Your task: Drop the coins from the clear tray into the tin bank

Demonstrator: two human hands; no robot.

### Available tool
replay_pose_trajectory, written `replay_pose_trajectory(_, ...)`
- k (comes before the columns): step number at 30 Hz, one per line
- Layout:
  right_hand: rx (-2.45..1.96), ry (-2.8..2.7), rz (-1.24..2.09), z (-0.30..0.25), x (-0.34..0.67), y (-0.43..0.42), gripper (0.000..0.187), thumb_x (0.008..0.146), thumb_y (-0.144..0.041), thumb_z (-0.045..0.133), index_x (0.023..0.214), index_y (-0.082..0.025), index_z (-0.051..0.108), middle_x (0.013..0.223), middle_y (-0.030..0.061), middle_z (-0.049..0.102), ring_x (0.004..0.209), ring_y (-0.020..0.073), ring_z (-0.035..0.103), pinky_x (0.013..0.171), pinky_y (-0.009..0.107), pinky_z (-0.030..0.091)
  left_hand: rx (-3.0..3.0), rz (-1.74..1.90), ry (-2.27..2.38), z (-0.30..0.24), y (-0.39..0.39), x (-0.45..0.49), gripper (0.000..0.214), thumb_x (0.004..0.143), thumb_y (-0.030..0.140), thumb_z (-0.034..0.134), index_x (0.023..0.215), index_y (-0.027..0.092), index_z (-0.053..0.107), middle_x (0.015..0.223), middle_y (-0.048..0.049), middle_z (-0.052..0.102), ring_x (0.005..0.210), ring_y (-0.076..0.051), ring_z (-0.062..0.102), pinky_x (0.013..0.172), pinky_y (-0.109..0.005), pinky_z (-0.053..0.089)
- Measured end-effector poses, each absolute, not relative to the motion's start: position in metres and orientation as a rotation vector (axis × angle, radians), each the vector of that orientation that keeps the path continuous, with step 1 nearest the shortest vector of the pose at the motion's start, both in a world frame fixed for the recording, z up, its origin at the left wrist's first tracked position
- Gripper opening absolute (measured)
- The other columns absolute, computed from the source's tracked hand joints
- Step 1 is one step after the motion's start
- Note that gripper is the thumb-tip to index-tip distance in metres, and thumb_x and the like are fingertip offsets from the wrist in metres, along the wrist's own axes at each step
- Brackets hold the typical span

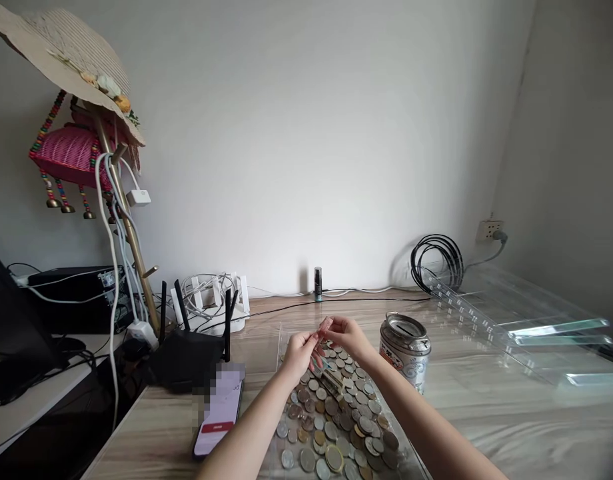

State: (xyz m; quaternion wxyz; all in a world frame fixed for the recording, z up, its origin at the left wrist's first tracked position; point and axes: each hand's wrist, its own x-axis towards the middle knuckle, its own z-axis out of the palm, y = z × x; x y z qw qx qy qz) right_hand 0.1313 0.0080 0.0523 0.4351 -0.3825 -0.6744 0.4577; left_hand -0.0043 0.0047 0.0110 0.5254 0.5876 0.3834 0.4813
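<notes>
My left hand (299, 353) and my right hand (352, 339) meet over the far part of a clear tray (278, 350). Both sets of fingertips pinch a small pinkish folded banknote (326, 325), most of it covered by the fingers. Many loose coins (331, 431) lie spread over the tray, silver and brass coloured. Among them, just below my hands, rest some narrow folded paper strips (331, 383), partly hidden. To the right of my right forearm stands a round metal coin tin (405, 352) with a slot in its lid.
A phone (219, 413) lies left of the tray, near a black router (186, 357) with raised antennas. A small dark bottle (318, 285) stands by the wall. Clear plastic panels (516, 327) and a coiled black cable (438, 262) are at the right.
</notes>
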Motion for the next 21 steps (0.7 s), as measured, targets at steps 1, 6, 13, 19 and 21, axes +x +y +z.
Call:
replay_pose_trajectory(1,-0.958,-1.668,1.065,0.056,0.131,0.003,0.025,0.061,-0.037,0.058,0.064,-0.014,0.050,0.060,-0.0004,0.056,0.055,0.0092,0.052,0.048,0.019,0.040,1.397,1.148,0.875,0.015,0.001,-0.004,0.045,0.064,0.055,0.047,0.076,0.013,0.054,0.057,0.0005,0.053,0.039,-0.008,0.049,0.031,-0.017,0.028)
replay_pose_trajectory(6,-0.976,-1.675,0.856,0.066,0.125,-0.029,0.016,0.064,-0.031,0.055,0.066,-0.016,0.049,0.060,0.0006,0.057,0.058,0.0118,0.055,0.053,0.022,0.043,1.349,1.086,0.783,0.029,-0.020,-0.001,0.040,0.066,0.050,0.050,0.075,0.012,0.055,0.055,0.0005,0.054,0.039,-0.008,0.049,0.034,-0.018,0.032)
replay_pose_trajectory(13,-1.348,-1.635,0.281,0.110,0.167,-0.038,0.009,0.068,-0.021,0.047,0.072,-0.017,0.054,0.069,0.0025,0.062,0.060,0.0110,0.055,0.055,0.021,0.042,1.439,1.053,0.988,0.012,-0.022,-0.004,0.032,0.076,0.042,0.040,0.086,0.015,0.055,0.069,-0.0039,0.060,0.051,-0.010,0.055,0.040,-0.018,0.037)
replay_pose_trajectory(19,-1.876,-1.835,-0.123,0.134,0.233,-0.023,0.009,0.057,-0.009,0.047,0.058,-0.016,0.052,0.055,-0.0003,0.055,0.052,0.0091,0.048,0.048,0.018,0.031,1.566,1.031,1.268,-0.001,-0.011,-0.011,0.017,0.076,0.021,0.040,0.073,0.016,0.056,0.072,-0.0025,0.060,0.054,-0.008,0.055,0.045,-0.017,0.038)
replay_pose_trajectory(21,-1.892,-1.898,-0.163,0.132,0.237,-0.022,0.010,0.057,-0.009,0.046,0.059,-0.016,0.053,0.056,-0.0003,0.055,0.052,0.0087,0.047,0.047,0.018,0.030,1.651,1.024,1.292,-0.002,-0.013,-0.009,0.018,0.076,0.020,0.040,0.074,0.016,0.057,0.073,-0.0024,0.061,0.055,-0.008,0.055,0.047,-0.018,0.038)
